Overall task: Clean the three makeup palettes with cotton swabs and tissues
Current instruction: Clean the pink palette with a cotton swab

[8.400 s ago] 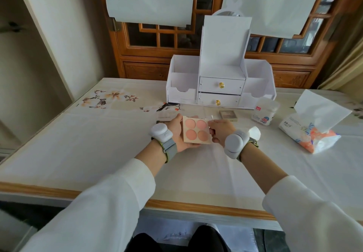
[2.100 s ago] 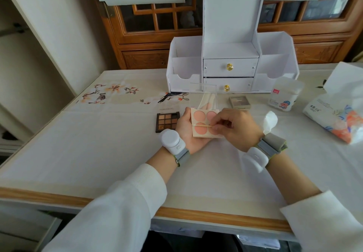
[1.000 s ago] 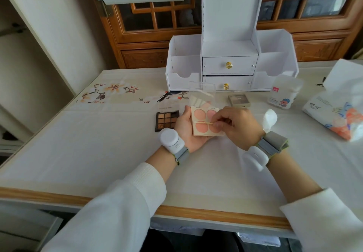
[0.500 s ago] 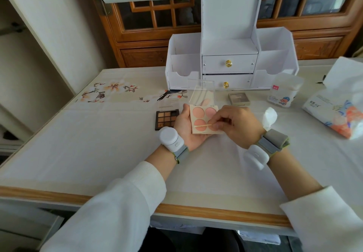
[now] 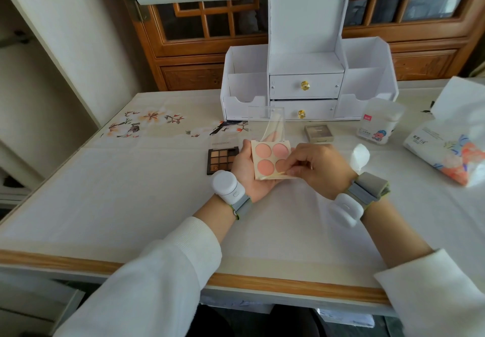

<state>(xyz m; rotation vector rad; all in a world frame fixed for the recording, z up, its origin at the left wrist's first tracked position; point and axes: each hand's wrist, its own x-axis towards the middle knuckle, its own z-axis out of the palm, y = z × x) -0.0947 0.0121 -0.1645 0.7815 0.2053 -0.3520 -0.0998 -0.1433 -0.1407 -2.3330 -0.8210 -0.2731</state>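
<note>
Head view, sole camera. Blush palette (image 5: 267, 157) with four pink pans cradled in left hand (image 5: 245, 172), fingers curled under and round its left edge, raised just above surface (image 5: 131, 184) near the middle. Clear lid (image 5: 266, 118) flipped up and away, presumably to expose the pans. Right hand (image 5: 321, 170) pinching cotton swab (image 5: 273, 176) between thumb and fingertips, shaft lying along the palette's near edge. Judged to be working the rim, not the powder. Brown eyeshadow palette (image 5: 221, 159) lying open on surface just left of left hand. Small grey-brown palette (image 5: 319, 132) beyond right hand, in front of white drawer organizer (image 5: 305, 84). Swab tub (image 5: 379, 121) and tissue pack (image 5: 446, 150) off to the right, probably parked within easy reach for resupply. Hard to make out: exact contact of swab tip with palette. Near-right pan partly covered by right fingers; swab's other end hidden in the grip. White wad (image 5: 360, 154) showing past the right hand's far side, likely tissue; held or lying on surface, cannot tell. Tissue pack cut off at right frame edge. Cleaning state of the other two palettes not readable.
</note>
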